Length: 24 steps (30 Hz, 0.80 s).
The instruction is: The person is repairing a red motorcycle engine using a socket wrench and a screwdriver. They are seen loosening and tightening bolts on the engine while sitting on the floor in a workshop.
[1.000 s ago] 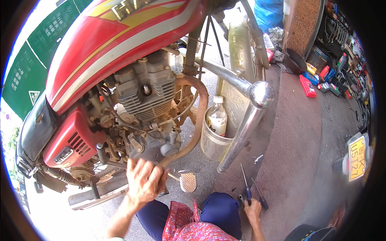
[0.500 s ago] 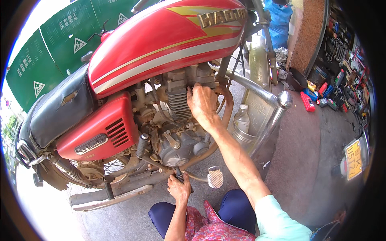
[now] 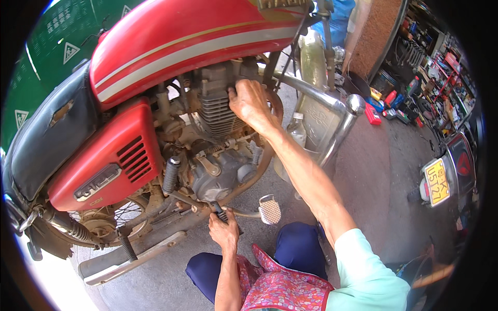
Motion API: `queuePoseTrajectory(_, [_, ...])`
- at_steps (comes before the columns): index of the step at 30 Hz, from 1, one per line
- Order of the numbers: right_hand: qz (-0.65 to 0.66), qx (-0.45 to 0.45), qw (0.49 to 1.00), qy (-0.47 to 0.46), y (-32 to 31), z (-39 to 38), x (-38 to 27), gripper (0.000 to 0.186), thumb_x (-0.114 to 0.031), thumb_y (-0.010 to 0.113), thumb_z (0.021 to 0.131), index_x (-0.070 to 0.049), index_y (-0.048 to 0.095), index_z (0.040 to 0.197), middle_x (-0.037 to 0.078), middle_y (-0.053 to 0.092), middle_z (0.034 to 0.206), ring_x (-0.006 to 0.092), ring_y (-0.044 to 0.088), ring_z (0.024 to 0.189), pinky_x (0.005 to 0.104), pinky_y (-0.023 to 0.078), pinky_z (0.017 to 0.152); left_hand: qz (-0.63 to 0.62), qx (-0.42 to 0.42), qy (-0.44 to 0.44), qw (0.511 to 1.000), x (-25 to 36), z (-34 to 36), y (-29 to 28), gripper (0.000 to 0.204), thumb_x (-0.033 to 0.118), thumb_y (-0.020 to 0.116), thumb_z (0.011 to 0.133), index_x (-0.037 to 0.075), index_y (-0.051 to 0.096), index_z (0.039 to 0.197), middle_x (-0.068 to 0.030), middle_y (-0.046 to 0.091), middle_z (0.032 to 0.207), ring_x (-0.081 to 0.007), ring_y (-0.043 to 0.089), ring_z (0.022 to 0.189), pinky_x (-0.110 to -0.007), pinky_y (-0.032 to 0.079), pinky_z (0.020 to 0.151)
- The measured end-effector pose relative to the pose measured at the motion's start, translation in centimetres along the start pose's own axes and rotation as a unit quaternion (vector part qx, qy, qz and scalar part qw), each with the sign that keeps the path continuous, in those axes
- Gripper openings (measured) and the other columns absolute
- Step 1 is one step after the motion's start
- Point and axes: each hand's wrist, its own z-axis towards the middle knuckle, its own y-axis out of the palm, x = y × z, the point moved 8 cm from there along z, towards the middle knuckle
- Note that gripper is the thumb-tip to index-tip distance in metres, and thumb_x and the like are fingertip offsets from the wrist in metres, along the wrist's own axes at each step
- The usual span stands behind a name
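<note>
- The motorbike (image 3: pixel 192 52) fills much of the view, from 9 o'clock round to 12. Its grey engine (image 3: pixel 218 122) sits at about 10 to 11 o'clock, close to the middle.
- The right hand (image 3: pixel 251 103) is at 12 o'clock, up at the top part of the engine. Its fingers are bent and bunched, with the tips against or very close to the metal. What they pinch, if anything, is hidden, so one cannot tell.
- The left hand (image 3: pixel 224 230) is lower, between 6 and 7 o'clock. Its fingers are curled closed around a dark ribbed grip (image 3: pixel 221 213), which pokes out at the top, just under the engine. One cannot tell if this grip is a tool or a part of the bike.
- A foot pedal (image 3: pixel 270 210) with a bumpy pad is at 5 o'clock, near the left hand.
- A bottle (image 3: pixel 297 129) stands at 2 o'clock, partly behind the right arm. A shiny bar (image 3: pixel 340 132) slants past it on its 3 o'clock side.
- The red side cover (image 3: pixel 104 160) is at 9 o'clock, below the black seat (image 3: pixel 46 155), which has a torn spot.
- The person's blue knees (image 3: pixel 301 249) and flowery apron (image 3: pixel 285 290) are at 6 o'clock.
- A yellow number plate (image 3: pixel 437 181) shows at 3 o'clock.
</note>
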Motion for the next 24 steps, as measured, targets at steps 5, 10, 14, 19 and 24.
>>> queuePoseTrajectory(5, [0.039, 0.037, 0.998, -0.01, -3.6, -2.0, -1.6, 0.021, -0.01, 0.06, 0.085, 0.005, 0.06, 0.071, 0.026, 0.057, 0.06, 0.0404, 0.063, 0.06, 0.0449, 0.049, 0.053, -0.027, -0.029, -0.024, 0.999, -0.4, 0.2, 0.4, 0.048, 0.04, 0.065, 0.083, -0.005, 0.057, 0.097, -0.0264, 0.063, 0.087, -0.0448, 0.062, 0.084, -0.051, 0.046, 0.074])
queuePoseTrajectory(10, [0.048, 0.033, 0.995, 0.076, -10.6, -17.8, 5.5, 0.031, -0.022, 0.063, 0.091, -0.002, 0.056, 0.069, 0.016, 0.057, 0.053, 0.0311, 0.057, 0.044, 0.0401, 0.042, 0.044, -0.009, -0.018, 0.012, 1.0, -0.4, 0.5, 0.5, 0.053, 0.047, 0.062, 0.085, -0.003, 0.058, 0.103, -0.026, 0.065, 0.085, -0.0448, 0.064, 0.082, -0.05, 0.047, 0.072])
queuePoseTrajectory(14, [-0.19, -0.11, 0.916, 0.335, -12.3, -37.3, 19.2, 0.032, -0.027, 0.062, 0.088, 0.001, 0.057, 0.074, 0.027, 0.058, 0.067, 0.0445, 0.06, 0.065, 0.0496, 0.046, 0.058, 0.005, -0.018, 0.028, 0.999, -0.4, 0.5, 0.6, 0.058, 0.046, 0.061, 0.087, -0.005, 0.057, 0.115, -0.0277, 0.066, 0.096, -0.0435, 0.063, 0.09, -0.048, 0.046, 0.079])
queuePoseTrajectory(19, [-0.273, -0.448, 0.707, 0.475, -11.0, -60.0, 26.1, 0.021, -0.012, 0.068, 0.069, 0.0, 0.068, 0.086, 0.024, 0.068, 0.087, 0.0372, 0.068, 0.086, 0.0462, 0.055, 0.076, 0.04, -0.033, 0.017, 0.999, -0.1, 0.4, 0.6, 0.062, 0.047, 0.059, 0.087, -0.006, 0.056, 0.118, -0.0304, 0.064, 0.103, -0.045, 0.061, 0.099, -0.05, 0.045, 0.083])
queuePoseTrajectory(24, [-0.142, -0.431, 0.722, 0.522, -9.7, -66.8, 27.3, 0.033, -0.015, 0.059, 0.071, 0.001, 0.067, 0.1, 0.027, 0.065, 0.103, 0.0411, 0.062, 0.101, 0.0476, 0.05, 0.086, 0.049, -0.019, 0.035, 0.998, 1.0, -0.1, 0.0, 0.048, 0.04, 0.06, 0.088, -0.002, 0.057, 0.112, -0.0283, 0.066, 0.089, -0.0444, 0.064, 0.086, -0.05, 0.048, 0.075])
